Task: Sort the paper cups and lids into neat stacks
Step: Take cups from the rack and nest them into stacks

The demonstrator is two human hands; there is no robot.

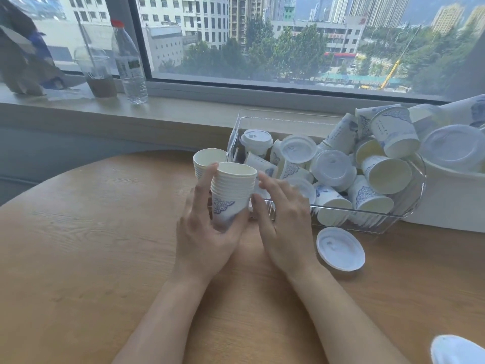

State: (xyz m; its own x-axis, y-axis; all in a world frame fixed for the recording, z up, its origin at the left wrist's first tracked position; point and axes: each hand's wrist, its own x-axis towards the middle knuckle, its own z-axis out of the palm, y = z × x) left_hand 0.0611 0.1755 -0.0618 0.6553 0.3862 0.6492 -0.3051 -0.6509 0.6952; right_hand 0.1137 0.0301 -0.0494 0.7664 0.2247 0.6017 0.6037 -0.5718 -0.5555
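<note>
My left hand [207, 232] grips a stack of nested white paper cups with blue patterns [232, 191], held a little above the wooden table [91, 245]. My right hand [283, 216] is just to the right of the stack, fingers straight and relaxed, holding nothing. A second stack of cups [207, 161] stands behind the held one. A clear plastic bin [409, 206] to the right holds several loose cups and white lids. One white lid [340, 248] lies on the table in front of the bin.
A white container [451, 206] with more cups and lids stands at the far right. Another white lid [456, 350] shows at the bottom right corner. On the windowsill stand a water bottle [130, 61], a plastic drink cup [95, 72] and a paper bag [21, 53].
</note>
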